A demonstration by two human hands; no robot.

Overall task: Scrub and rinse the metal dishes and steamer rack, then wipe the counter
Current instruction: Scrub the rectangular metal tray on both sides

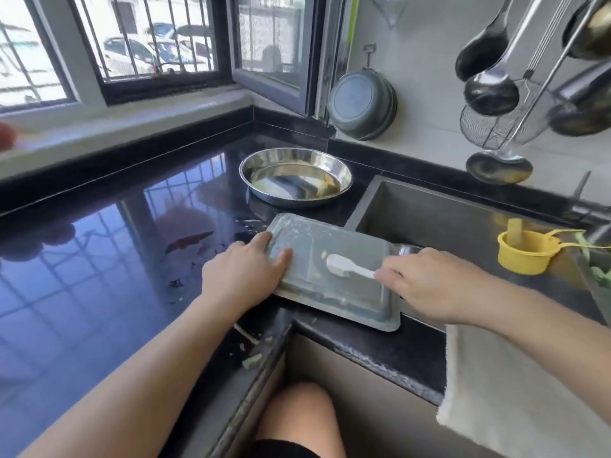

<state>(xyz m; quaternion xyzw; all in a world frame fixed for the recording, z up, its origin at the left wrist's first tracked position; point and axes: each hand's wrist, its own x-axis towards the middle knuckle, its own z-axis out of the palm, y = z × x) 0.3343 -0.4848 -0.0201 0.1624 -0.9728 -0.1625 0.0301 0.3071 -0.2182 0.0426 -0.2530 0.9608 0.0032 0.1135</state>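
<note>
A rectangular metal tray (pixel 344 292) lies upside down on the black counter, its right end reaching over the sink's left rim. My left hand (pixel 244 276) rests flat on the tray's left edge, thumb on top. My right hand (pixel 429 282) grips the handle of a small white brush (pixel 344 266), whose head touches the tray's bottom beside a bit of residue. A round metal dish (pixel 296 176) with oily liquid stands on the counter behind the tray.
The sink (pixel 446 219) opens to the right, with a yellow cup (pixel 525 251) on its far side. A pale cloth (pixel 515 391) hangs over the counter front. Ladles and a strainer (pixel 496 94) hang on the wall. Food scraps (pixel 251 358) lie near the counter edge.
</note>
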